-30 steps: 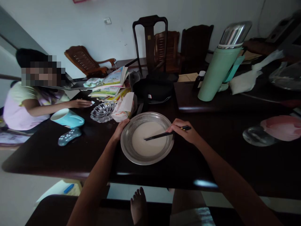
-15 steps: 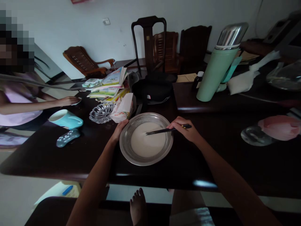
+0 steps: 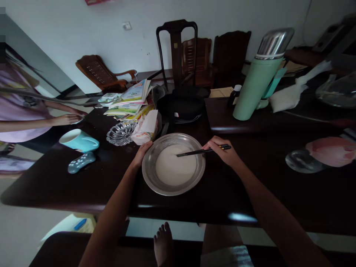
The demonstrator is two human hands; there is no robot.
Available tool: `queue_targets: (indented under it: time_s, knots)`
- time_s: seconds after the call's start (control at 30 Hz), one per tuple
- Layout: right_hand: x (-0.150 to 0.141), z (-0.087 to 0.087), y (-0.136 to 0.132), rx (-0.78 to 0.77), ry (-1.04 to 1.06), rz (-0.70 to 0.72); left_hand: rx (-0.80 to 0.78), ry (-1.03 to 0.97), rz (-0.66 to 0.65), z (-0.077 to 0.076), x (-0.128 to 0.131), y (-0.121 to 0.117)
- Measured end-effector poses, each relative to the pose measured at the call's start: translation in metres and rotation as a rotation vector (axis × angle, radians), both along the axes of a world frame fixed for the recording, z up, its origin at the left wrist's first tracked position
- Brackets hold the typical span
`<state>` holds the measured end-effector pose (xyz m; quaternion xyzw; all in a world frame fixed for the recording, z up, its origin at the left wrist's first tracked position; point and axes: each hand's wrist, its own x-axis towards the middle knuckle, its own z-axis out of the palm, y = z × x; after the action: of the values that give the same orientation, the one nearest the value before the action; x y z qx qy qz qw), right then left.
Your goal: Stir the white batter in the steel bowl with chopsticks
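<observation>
A round metal bowl [image 3: 174, 190] stands on the dark table in front of me, holding a whitish liquid [image 3: 175, 170]. My left hand [image 3: 142, 155] grips the bowl's rim at its upper left, the thumb on the edge and the other fingers mostly hidden. Over the right rim, my right hand [image 3: 222, 150] is closed around a pair of black chopsticks [image 3: 191, 152]. Their tips point left and dip into the liquid near the middle of the bowl.
Left of the bowl are a glass dish [image 3: 119, 134], a tissue pack [image 3: 146, 128], a light-blue mug [image 3: 79, 141] and a game controller [image 3: 81, 162]. A green thermos [image 3: 257, 81] stands back right; a pink-and-clear item [image 3: 328, 152] lies right. Another person [image 3: 25, 111] is at the table's left end.
The chopsticks and my right hand have shifted slightly to the right, the tips moving across the liquid. My left hand stays on the rim. The other person has shifted left and brought both hands together.
</observation>
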<state>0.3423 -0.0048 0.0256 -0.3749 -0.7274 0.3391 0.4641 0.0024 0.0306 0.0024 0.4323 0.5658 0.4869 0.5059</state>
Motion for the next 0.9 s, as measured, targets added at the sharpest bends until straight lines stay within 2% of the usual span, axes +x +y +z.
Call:
queue_targets:
  time_s: [0.17, 0.37, 0.53, 0.73, 0.9]
  knots:
    - [-0.0049, 0.0004, -0.0027, 0.029, -0.015, 0.14, 0.013, 0.003, 0.019, 0.0007, 0.0015, 0.0013]
    - [0.0015, 0.0023, 0.0001, 0.007, 0.017, -0.013, -0.01, -0.023, 0.014, 0.0019, 0.0023, -0.0012]
    - [-0.0041, 0.0003, -0.0024, 0.047, -0.001, 0.117, -0.012, -0.002, 0.03, 0.001, 0.0017, -0.0005]
    - [-0.0002, -0.0013, 0.0003, 0.025, 0.01, -0.015, -0.01, 0.011, -0.006, 0.0003, 0.0006, -0.0004]
    - [-0.0029, -0.0006, -0.0018, 0.028, -0.01, 0.098, -0.01, 0.011, 0.002, 0.0004, -0.0003, 0.0]
